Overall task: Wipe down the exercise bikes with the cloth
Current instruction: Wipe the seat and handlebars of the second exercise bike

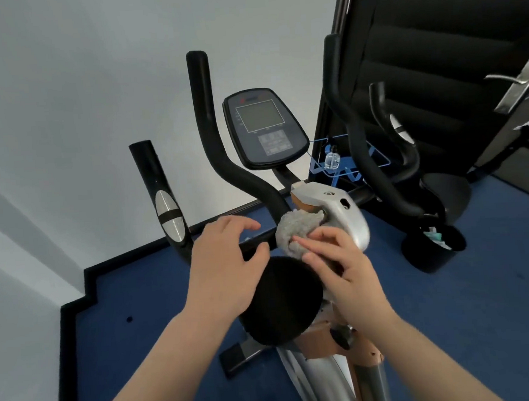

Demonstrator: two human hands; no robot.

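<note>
Pressing a bunched grey cloth [296, 231] against the silver column cover [344, 214] of the near exercise bike [326, 373], right hand [348, 275] with fingers [313, 240] curled together over the wad. Left hand [227, 264] hovering just left of it, fingers spread, gripping nothing, above the black handlebar bar [254, 249]. Cloth lying far of the right fingertips, cover's long axis running near-right to far-left; right hand clearly nearer. Likely next: sliding along that cover.

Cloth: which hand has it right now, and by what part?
The right hand presses the bunched grey cloth against the bike's silver column cover, fingertips on its lower right side. The left hand is open, holding nothing.
</note>
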